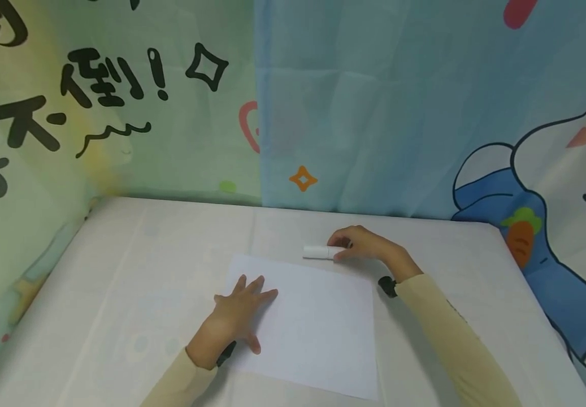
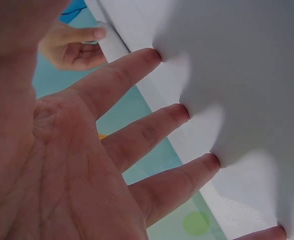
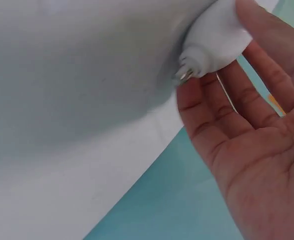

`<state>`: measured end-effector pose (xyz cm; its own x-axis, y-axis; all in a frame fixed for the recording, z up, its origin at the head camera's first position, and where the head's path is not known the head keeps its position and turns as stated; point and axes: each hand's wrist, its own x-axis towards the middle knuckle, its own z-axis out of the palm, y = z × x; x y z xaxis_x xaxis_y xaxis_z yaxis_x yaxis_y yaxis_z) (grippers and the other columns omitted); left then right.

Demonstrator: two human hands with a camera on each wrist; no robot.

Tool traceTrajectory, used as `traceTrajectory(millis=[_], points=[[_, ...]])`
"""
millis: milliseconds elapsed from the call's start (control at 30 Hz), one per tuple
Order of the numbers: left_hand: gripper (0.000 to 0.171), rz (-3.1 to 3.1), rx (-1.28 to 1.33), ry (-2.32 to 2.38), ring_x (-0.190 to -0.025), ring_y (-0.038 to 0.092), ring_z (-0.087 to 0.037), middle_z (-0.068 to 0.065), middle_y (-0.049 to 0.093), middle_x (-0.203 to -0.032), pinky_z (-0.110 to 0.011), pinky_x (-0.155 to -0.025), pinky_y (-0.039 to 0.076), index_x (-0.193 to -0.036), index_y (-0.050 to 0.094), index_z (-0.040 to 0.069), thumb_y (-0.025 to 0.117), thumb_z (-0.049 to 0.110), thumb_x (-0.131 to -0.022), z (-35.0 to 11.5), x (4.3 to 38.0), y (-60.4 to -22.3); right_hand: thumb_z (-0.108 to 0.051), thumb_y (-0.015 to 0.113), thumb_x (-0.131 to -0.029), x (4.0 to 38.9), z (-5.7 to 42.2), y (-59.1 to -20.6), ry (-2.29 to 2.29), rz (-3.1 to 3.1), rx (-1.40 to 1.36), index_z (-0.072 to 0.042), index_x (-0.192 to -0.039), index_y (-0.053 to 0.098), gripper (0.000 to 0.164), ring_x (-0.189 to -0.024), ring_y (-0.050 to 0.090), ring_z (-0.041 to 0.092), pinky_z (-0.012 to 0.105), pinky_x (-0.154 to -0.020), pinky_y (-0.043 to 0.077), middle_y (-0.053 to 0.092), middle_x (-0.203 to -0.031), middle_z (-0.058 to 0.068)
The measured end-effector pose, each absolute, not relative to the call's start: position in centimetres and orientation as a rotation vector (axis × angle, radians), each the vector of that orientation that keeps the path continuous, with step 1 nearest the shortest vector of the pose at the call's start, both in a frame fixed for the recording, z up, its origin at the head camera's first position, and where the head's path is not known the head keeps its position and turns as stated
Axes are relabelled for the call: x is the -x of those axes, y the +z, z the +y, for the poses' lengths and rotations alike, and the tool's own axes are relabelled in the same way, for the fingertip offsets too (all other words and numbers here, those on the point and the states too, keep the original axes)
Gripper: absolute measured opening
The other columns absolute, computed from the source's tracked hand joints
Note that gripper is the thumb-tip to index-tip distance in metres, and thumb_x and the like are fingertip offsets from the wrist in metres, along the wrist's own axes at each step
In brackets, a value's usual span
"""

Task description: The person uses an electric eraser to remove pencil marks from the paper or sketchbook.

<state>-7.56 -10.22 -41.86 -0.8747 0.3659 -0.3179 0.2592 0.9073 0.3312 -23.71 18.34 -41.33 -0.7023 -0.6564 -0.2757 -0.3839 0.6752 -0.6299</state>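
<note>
A white sheet of paper (image 1: 318, 322) lies on the white table. My left hand (image 1: 237, 316) rests on its left side with fingers spread, and in the left wrist view the fingertips (image 2: 179, 112) touch the white surface. Beyond the sheet's far edge, my right hand (image 1: 361, 243) grips the right end of a white cylindrical tube (image 1: 315, 252) lying on its side. The right wrist view shows the tube (image 3: 219, 37) between thumb and fingers, its narrow stepped end carrying a small metallic tip. Its exact kind I cannot tell.
The white tablecloth (image 1: 170, 254) reaches back to a printed cloth backdrop (image 1: 364, 113) in green and blue. A cartoon figure (image 1: 567, 226) is printed at the right. Dark wrist-worn pieces (image 1: 387, 286) sit at both cuffs.
</note>
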Motion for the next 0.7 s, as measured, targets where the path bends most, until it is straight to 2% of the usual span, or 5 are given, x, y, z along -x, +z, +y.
traceTrajectory(millis=[267, 500, 700], points=[[0.109, 2.693, -0.47, 0.387, -0.143, 0.023, -0.046, -0.01, 0.032, -0.157, -0.076, -0.087, 0.039, -0.144, 0.048, 0.021, 0.096, 0.032, -0.046, -10.1, 7.5, -41.9, -0.001, 0.071, -0.085, 22.6, 17.3, -41.1, -0.624, 2.458, 0.79, 0.005, -0.111, 0.066, 0.027, -0.1, 0.058, 0.028, 0.045, -0.092, 0.047, 0.065, -0.109, 0.016], [0.109, 2.696, -0.477, 0.392, -0.143, 0.023, -0.046, -0.011, 0.033, -0.156, -0.077, -0.086, 0.039, -0.144, 0.048, 0.02, 0.095, 0.032, -0.046, -10.1, 7.4, -41.8, -0.003, 0.071, -0.087, 22.2, 17.3, -41.1, -0.589, 2.539, 0.868, 0.005, -0.113, 0.066, 0.028, -0.102, 0.059, 0.03, 0.046, -0.093, 0.047, 0.065, -0.11, 0.017], [0.109, 2.701, -0.474, 0.402, -0.143, 0.023, -0.046, -0.011, 0.032, -0.156, -0.078, -0.086, 0.038, -0.144, 0.048, 0.02, 0.096, 0.032, -0.047, -10.2, 7.5, -42.2, -0.003, 0.071, -0.086, 22.1, 17.7, -41.2, -0.792, 2.574, 0.887, 0.006, -0.112, 0.066, 0.027, -0.1, 0.059, 0.032, 0.047, -0.09, 0.047, 0.066, -0.107, 0.018]])
